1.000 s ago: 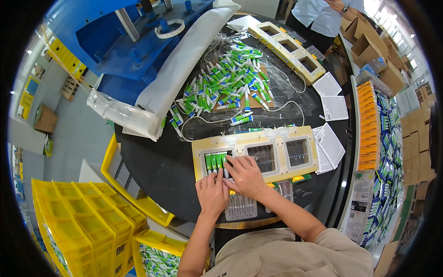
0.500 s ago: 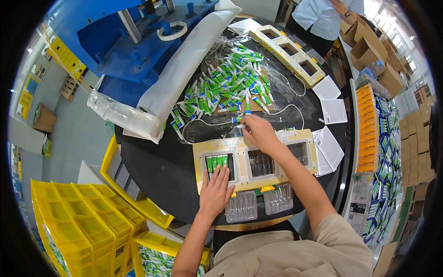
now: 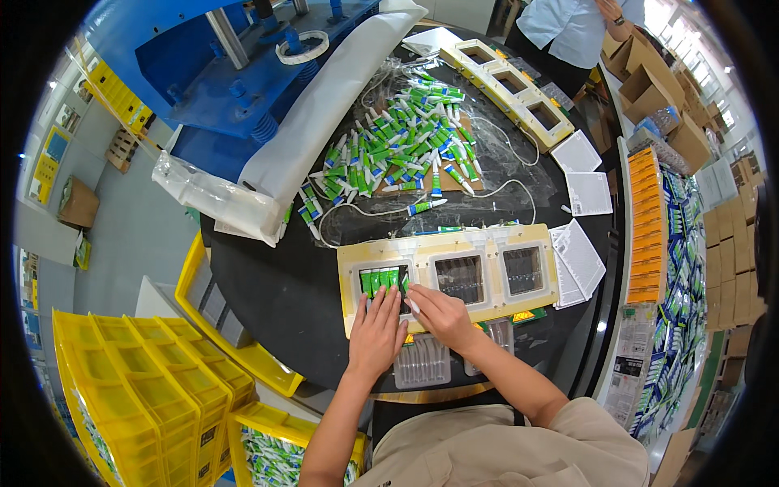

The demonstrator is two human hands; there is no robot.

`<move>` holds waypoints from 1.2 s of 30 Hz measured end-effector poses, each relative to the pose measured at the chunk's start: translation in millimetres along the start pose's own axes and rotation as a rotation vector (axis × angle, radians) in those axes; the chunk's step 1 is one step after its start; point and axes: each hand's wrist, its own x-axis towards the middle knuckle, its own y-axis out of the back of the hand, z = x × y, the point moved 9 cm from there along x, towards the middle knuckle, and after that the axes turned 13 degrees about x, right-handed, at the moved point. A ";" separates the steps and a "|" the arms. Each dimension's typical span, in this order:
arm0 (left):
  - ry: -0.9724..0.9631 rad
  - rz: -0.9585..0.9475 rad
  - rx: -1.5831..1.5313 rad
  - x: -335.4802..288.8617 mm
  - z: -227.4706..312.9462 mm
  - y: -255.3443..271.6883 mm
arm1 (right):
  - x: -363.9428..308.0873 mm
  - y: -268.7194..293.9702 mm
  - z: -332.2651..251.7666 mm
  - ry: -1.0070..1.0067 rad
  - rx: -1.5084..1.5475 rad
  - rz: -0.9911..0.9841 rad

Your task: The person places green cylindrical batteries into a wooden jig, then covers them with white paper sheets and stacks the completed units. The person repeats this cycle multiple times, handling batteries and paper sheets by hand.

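Observation:
A cream-coloured frame (image 3: 531, 235) with three square windows lies near me on the black round table. In its left window a row of small green tubes (image 3: 380, 278) rests side by side. My left hand (image 3: 375, 337) lies flat over their lower ends, fingers stretched out. My right hand (image 3: 442, 316) pinches another small green tube (image 3: 406, 282) at the right side of that same window, its white nozzle poking out below the fingers. Clear ribbed plastic shows in the middle window (image 3: 460, 280) and the right window (image 3: 522, 270).
Beyond the frame lies a heap of green, blue and white tubes (image 3: 398, 146). A blue press (image 3: 219, 105) stands at the far left, a second frame (image 3: 511, 81) far right. White cards (image 3: 578, 261) lie at right; blister trays (image 3: 422, 363) jut out below the frame. Yellow crates (image 3: 138, 390) stand lower left.
My right hand has come back from the edge of the tube heap to the frame's left window, bringing a tube. The left hand has stayed nearly in place on the row.

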 end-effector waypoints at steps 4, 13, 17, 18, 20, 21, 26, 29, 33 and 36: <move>0.009 -0.015 -0.014 -0.9 -0.9 -2.4 | 3.7 -10.4 -0.4 0.001 -0.119 -0.030; -0.001 -0.075 -0.065 0.7 -2.2 -2.1 | 20.7 -5.8 -14.6 -0.090 -0.279 -0.142; 0.034 0.009 -0.107 15.9 -9.0 19.5 | 56.8 32.2 47.6 -0.181 -0.177 0.084; 0.048 0.069 -0.136 27.2 -17.9 26.2 | 68.8 34.5 79.5 -0.240 -0.271 0.032; 0.142 0.121 -0.180 58.0 -44.9 26.6 | 92.9 33.1 137.3 -0.280 -0.364 -0.103; 0.185 0.254 -0.198 83.2 -61.8 28.8 | 97.1 24.8 158.4 -0.314 -0.384 -0.211; 0.388 0.126 -0.005 214.4 -145.1 -24.0 | 77.7 52.1 148.5 -0.343 -0.311 -0.096; 0.392 -0.059 0.127 242.7 -158.8 -53.5 | 31.1 83.7 80.8 -0.257 -0.267 0.046; 0.355 -0.016 0.078 241.2 -161.8 -49.3 | -15.9 64.5 21.6 -0.024 -0.212 -0.091; 0.325 0.149 -0.163 221.4 -157.5 -27.9 | -29.3 39.4 19.4 -0.105 -0.170 -0.203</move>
